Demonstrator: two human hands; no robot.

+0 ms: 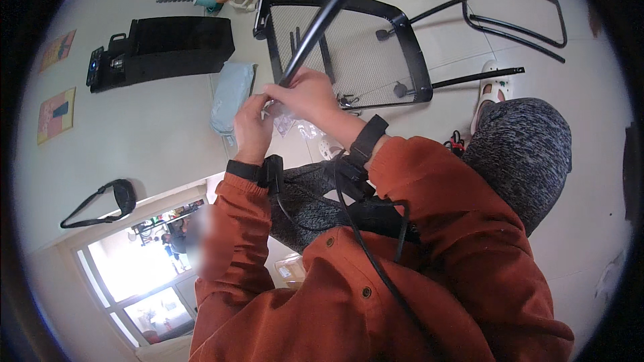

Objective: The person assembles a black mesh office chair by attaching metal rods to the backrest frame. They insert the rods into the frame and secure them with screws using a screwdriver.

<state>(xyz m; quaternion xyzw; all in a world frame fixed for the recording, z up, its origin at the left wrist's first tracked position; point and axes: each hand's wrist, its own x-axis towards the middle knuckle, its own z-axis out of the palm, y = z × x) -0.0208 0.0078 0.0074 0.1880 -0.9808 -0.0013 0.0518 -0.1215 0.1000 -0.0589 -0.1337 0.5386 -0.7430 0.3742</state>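
Note:
A black metal tube (323, 23) slants up and away from my hands toward the top of the view. My right hand (307, 99) is closed round its lower end, thumb lying along it. Close beside it, my left hand (252, 133) has its fingers pinched together at the tube's end; what they pinch is hidden. Beyond my hands a black-framed mesh panel (359, 47) lies on the floor, with loose black bars on it. Small dark hardware (347, 100) and clear plastic bags (308, 129) are near its closest corner.
A pale blue pouch (232, 97) and a black case (181, 43) lie on the white surface at left, with a black strap (121, 200) nearer me. A bent black tube frame (516, 17) is at far right. Cables (365, 241) hang between my wrists.

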